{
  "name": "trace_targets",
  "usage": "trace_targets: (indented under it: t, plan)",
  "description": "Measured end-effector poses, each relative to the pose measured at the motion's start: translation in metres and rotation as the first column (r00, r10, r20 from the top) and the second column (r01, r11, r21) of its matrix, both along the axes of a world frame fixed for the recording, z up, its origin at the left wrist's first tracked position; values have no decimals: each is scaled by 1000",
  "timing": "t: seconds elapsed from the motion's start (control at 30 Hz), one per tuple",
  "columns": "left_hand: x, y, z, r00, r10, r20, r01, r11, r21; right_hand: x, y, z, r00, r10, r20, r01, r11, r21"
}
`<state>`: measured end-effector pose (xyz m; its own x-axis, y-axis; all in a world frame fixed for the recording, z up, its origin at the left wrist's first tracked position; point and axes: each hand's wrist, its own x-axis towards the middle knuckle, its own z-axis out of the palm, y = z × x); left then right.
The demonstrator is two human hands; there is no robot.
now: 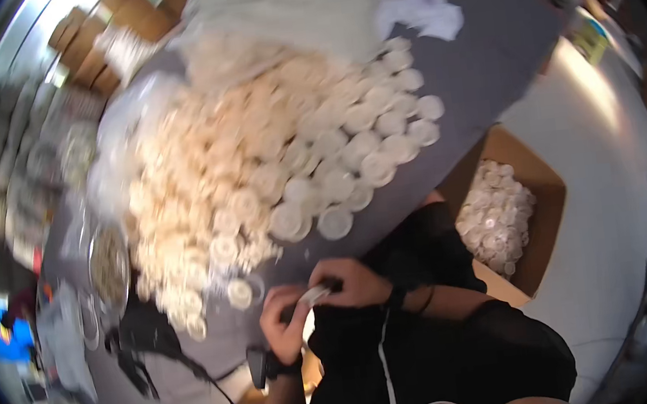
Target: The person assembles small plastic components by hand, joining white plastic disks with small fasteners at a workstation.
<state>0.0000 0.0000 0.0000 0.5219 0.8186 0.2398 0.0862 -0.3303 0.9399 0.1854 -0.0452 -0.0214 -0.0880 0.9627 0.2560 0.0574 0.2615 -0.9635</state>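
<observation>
Close to my body, at the near edge of the table, both my hands meet around a small whitish disc-like piece. My left hand is closed with its thumb and fingers on one side of it. From the other side, my right hand pinches the same piece. Blur hides its finer shape. Just beyond my hands spreads a big heap of cream-coloured round plastic parts. Paler, translucent round caps lie along the heap's right side. One round part rests near my left hand.
An open cardboard box holding many white round pieces stands at my right, below the grey tabletop. A pale sack lies behind the heap. Left are a clear bowl, a black bag with straps and stacked sacks.
</observation>
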Motion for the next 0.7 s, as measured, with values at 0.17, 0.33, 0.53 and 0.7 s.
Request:
trace_targets:
  t: [0.17, 0.33, 0.53, 0.7]
  plan:
    - [12, 36, 9, 997, -68, 43, 74, 983, -171, 7, 41, -10, 988, 45, -150, -46, 999, -3]
    - [6, 20, 5, 998, -14, 62, 25, 984, -178, 2, 34, -7, 964, 114, -241, -123, 992, -22]
    - [9, 25, 5, 999, 4, 39, 3, 985, -170, 2, 38, -19, 926, 183, -329, -216, 974, -67]
    - [1, 61, 3, 969, 238, 70, -181, 872, -455, -16, 61, -18, 876, 9, -482, -123, 971, -206]
